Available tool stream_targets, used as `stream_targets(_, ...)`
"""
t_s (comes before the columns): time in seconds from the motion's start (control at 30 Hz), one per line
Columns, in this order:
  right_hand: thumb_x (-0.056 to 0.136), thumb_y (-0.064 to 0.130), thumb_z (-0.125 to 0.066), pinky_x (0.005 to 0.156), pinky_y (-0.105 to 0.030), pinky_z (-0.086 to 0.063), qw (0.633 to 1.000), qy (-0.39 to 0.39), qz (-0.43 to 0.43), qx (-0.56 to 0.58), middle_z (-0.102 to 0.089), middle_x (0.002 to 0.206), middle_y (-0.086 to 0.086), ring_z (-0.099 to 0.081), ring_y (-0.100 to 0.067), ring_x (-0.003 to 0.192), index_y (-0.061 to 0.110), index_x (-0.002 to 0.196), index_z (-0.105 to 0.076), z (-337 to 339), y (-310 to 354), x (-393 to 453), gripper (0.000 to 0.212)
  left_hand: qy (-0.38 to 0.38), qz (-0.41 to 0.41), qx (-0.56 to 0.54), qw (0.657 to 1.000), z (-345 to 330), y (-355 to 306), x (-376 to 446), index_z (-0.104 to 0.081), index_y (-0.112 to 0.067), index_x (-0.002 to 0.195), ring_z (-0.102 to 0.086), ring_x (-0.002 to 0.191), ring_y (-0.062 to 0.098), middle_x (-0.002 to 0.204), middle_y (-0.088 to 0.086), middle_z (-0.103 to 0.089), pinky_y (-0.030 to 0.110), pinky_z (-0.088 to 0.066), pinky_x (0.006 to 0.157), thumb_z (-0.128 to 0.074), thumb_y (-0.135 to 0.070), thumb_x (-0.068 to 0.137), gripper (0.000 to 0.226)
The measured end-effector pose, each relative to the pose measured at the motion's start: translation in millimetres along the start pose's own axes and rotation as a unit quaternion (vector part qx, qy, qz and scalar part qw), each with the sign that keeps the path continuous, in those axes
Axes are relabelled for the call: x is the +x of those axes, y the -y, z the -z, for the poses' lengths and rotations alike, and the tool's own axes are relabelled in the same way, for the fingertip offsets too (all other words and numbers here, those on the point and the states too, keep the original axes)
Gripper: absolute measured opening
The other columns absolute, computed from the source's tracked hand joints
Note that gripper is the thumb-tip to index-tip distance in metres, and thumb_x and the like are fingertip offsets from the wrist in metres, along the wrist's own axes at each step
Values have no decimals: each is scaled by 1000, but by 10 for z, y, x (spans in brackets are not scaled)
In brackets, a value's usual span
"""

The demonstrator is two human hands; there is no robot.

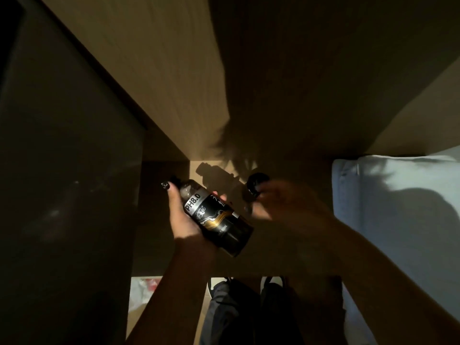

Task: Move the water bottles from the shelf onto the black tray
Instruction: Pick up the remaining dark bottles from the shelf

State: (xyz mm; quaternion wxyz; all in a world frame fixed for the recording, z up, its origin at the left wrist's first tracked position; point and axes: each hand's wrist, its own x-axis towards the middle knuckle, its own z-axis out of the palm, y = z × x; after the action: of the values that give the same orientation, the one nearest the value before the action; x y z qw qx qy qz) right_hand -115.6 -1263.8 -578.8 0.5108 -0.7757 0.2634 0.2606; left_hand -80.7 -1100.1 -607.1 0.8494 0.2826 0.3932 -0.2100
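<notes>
The left hand point(183, 215) grips a dark glass-like water bottle with a black label reading "PH8.0" point(216, 217), its fingers point(222, 196) curled round the body so that the thumb side lies along the bottle's 9 o'clock edge and fingertips show past its 2 o'clock edge. The bottle is tilted, its neck end pointing toward 10 o'clock and its base toward 4 o'clock, held in the air near the middle of the view over a dim tan wooden surface point(174, 70).

At 2 o'clock from this bottle, just beside it but apart, the right hand point(281, 202) is blurred; it holds a second dark bottle point(255, 186), of which only a round black end shows clearly at the hand's 10 o'clock side. The fingers appear wrapped about it, though the blur hides how tightly.

A shadow of a bottle and hands falls on the pale surface at 12 o'clock from the two bottles. A large dark grey panel point(64, 170) fills the 9 o'clock side of the view, its edge close to the left hand. At 3 o'clock lies a pale blue-white cushion-like fabric item point(398, 207), close behind the right forearm. At 6 o'clock the person's dark trousers point(234, 314) and shoes show, with a crumpled white and red plastic bag point(144, 292) at 7 o'clock on the floor.
</notes>
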Motion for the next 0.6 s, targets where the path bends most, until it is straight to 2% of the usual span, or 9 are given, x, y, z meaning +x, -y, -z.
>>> stream_targets(0.03,87,22,-63,53,3,-38,995,-86,19,-43,-56,98,14,-54,0,84,21,126,-51,67,-14,97,41,-10,3,-2,1000,18,-5,22,-57,-13,101,-59,75,24,81,8,-59,39,-52,73,-61,-65,67,62)
stream_targets(0.07,87,24,-62,59,1,-38,981,-171,37,-86,-56,104,10,-54,-3,88,22,127,-51,89,-44,220,41,-20,7,-5,1000,36,-9,30,-57,-13,102,-60,75,25,83,9,-60,39,-52,72,-60,-65,71,61)
stream_targets(0.1,86,27,-62,71,-4,-39,966,-219,52,-127,-54,118,3,-53,-8,98,23,128,-50,71,-64,319,44,-29,13,-7,999,64,-14,29,-57,-13,103,-61,74,25,84,10,-60,39,-52,72,-58,-65,75,60)
stream_targets(0.17,84,35,-63,86,-28,-49,952,-202,61,-221,-43,135,-8,-47,-20,118,26,130,-46,-72,-176,520,50,-25,32,-11,999,120,-23,10,-58,-12,102,-62,71,25,84,11,-60,38,-51,72,-56,-67,76,61)
stream_targets(0.23,85,34,-63,90,-42,-53,947,-140,29,-289,-35,137,-15,-48,-30,120,22,134,-41,-206,-252,600,55,-15,43,-2,999,174,-27,-10,-59,-11,101,-63,72,25,86,11,-60,38,-50,74,-54,-69,76,63)
stream_targets(0.33,88,25,-61,94,-43,-52,961,-137,36,-237,-26,144,-16,-50,-34,120,19,137,-38,-272,-285,541,54,-8,50,25,998,253,-25,-24,-59,-11,105,-62,77,24,90,11,-61,40,-49,80,-58,-63,74,61)
stream_targets(0.43,85,17,-65,90,-30,-49,972,-153,51,-169,-34,138,-12,-52,-29,115,14,129,-45,-253,-294,441,48,30,68,69,995,307,-43,-33,-58,-11,115,-66,76,22,91,10,-65,40,-55,77,-66,-42,70,55)
stream_targets(0.5,85,15,-65,86,-30,-49,970,-172,50,-167,-41,132,-11,-54,-29,110,12,124,-49,-236,-287,380,43,50,81,88,991,320,-51,-45,-60,-10,108,-68,75,19,87,8,-68,38,-57,73,-65,-32,70,44)
stream_targets(0.6,87,20,-63,86,-41,-53,962,-195,62,-180,-47,126,-11,-57,-29,107,12,122,-51,-190,-189,232,38,62,100,68,991,261,-46,-146,-63,-10,91,-65,78,19,83,6,-67,39,-51,83,-60,-30,78,24)
